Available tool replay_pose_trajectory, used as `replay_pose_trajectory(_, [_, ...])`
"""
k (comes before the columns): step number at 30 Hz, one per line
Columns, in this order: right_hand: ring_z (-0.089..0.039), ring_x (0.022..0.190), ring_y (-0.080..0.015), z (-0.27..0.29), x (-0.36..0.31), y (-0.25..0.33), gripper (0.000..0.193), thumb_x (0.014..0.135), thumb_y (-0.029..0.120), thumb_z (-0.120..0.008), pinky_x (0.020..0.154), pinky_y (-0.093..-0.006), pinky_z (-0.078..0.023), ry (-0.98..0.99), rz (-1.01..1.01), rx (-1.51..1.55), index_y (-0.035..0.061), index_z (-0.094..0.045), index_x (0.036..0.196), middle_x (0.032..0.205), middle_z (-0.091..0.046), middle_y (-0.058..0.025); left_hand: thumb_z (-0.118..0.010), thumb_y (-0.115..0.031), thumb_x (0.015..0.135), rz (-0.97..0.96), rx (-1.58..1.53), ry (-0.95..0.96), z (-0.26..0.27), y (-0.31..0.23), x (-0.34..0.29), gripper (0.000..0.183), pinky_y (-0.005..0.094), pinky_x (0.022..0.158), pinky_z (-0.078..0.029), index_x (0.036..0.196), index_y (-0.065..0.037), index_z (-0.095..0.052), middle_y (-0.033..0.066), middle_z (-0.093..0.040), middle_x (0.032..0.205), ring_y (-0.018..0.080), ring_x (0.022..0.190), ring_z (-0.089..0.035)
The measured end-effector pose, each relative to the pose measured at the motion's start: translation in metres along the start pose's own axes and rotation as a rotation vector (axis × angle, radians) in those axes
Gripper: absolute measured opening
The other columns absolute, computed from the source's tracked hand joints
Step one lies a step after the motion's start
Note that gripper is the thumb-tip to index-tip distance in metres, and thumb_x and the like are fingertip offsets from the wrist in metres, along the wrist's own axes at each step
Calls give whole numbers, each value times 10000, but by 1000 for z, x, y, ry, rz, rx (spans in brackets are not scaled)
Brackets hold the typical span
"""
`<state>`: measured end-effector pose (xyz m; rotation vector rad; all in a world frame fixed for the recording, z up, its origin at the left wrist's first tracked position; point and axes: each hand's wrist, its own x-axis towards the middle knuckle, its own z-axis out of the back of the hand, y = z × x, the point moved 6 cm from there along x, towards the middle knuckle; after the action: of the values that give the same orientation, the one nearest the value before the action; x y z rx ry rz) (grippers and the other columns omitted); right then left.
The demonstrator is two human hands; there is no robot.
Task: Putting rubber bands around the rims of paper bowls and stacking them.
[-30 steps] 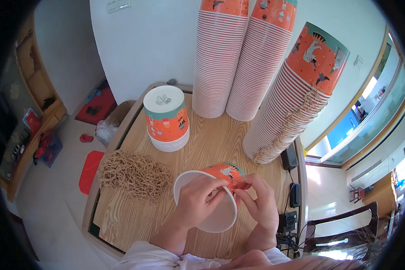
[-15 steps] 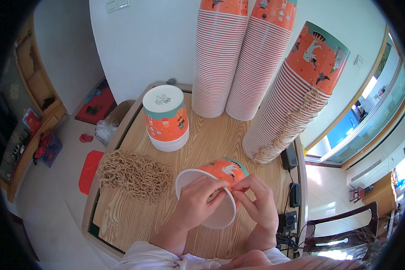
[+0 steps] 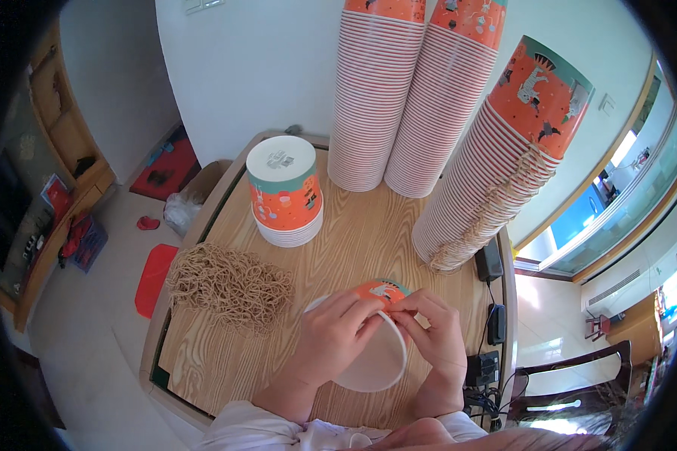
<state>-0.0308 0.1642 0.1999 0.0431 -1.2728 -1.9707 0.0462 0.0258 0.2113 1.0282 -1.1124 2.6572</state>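
A large orange paper bucket (image 3: 370, 362) with a green base band lies tilted on its side at the table's front, its white mouth toward me. My left hand (image 3: 340, 331) reaches over the mouth, its fingers closed on the rim at the upper right. Just outside that same spot, my right hand (image 3: 431, 331) has thumb and forefinger pinched against the rim. Whatever lies between those right fingertips is too small or hidden to make out. To the left of my hands spreads a loose heap of brown twine (image 3: 229, 286).
Behind the twine stands a short upside-down stack of paper buckets (image 3: 286, 199). Two tall stacks (image 3: 372, 98) rise by the wall. A leaning stack (image 3: 496, 161) at right has twine loops down its side. Black adapters (image 3: 483, 368) and cables line the right edge, near a dark chair (image 3: 579, 376).
The bucket's mouth has shifted slightly right and down, with my hands still together at its rim. My left hand now covers more of the mouth. The whole view has shifted a little.
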Motion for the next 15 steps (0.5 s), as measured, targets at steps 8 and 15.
replay_pose_trajectory(8, [-632, 701, -199, -5, 5, 3, 119, 770, 15, -701, 621, -287, -500, 162, -105, -71, 7, -677, 887, 795, -643, -95, -707, -213, 765, 45, 151, 227, 6, -5, -14, 183, 355, 665, -504, 879, -84, -646, 49, -554, 819, 237, 773, -605])
replay_pose_trajectory(15, [-635, 731, -294, -31, 9, -27, 86, 804, 76, -645, 643, -348, -504, 485, -68, -144, 23, -655, 872, 831, -643, -129, -726, -260, 782, 270, -173, 634, -23, 53, -10, 185, 318, 657, -478, 817, -89, -664, 36, -585, 781, 175, 743, -603])
